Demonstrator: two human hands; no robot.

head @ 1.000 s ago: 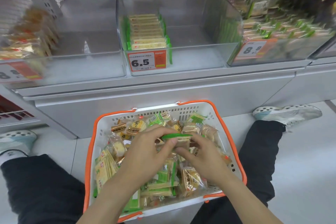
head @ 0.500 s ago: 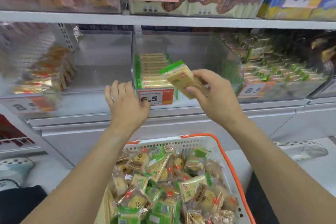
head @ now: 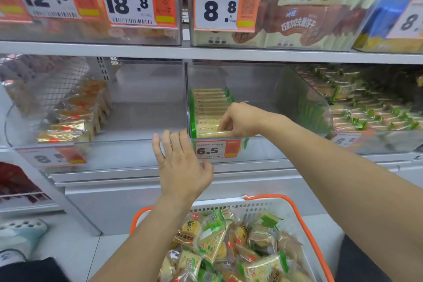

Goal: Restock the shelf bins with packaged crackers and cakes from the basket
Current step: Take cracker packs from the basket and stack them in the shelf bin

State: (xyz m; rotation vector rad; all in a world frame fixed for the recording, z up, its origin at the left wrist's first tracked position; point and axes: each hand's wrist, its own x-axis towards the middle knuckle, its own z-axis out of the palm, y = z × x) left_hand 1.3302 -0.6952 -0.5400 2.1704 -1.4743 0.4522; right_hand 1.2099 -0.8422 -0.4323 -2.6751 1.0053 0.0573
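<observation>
A clear shelf bin point(head: 286, 98) tagged 6.5 point(head: 215, 149) holds a row of green-edged cracker packs point(head: 209, 103) along its left side. My right hand point(head: 242, 119) reaches over the bin's front wall and pinches a cracker pack point(head: 210, 134) standing at the front of that row. My left hand point(head: 183, 162) hovers with straight, spread fingers just left of the price tag, in front of the bin's front wall, holding nothing. Below, a white basket with an orange rim point(head: 297, 210) is full of mixed packaged crackers and cakes point(head: 229, 247).
The left bin holds golden cake packs point(head: 73, 117); the right bin is full of green-wrapped packs point(head: 366, 110). The upper shelf point(head: 206, 51) carries bins of chocolate wafer bags point(head: 309, 20) just above my hands. A shoe point(head: 20, 231) rests on the floor at lower left.
My right hand carried the cracker pack from the basket up into the 6.5 bin and set it at the row's front. My left hand let go and rose to the bin's front.
</observation>
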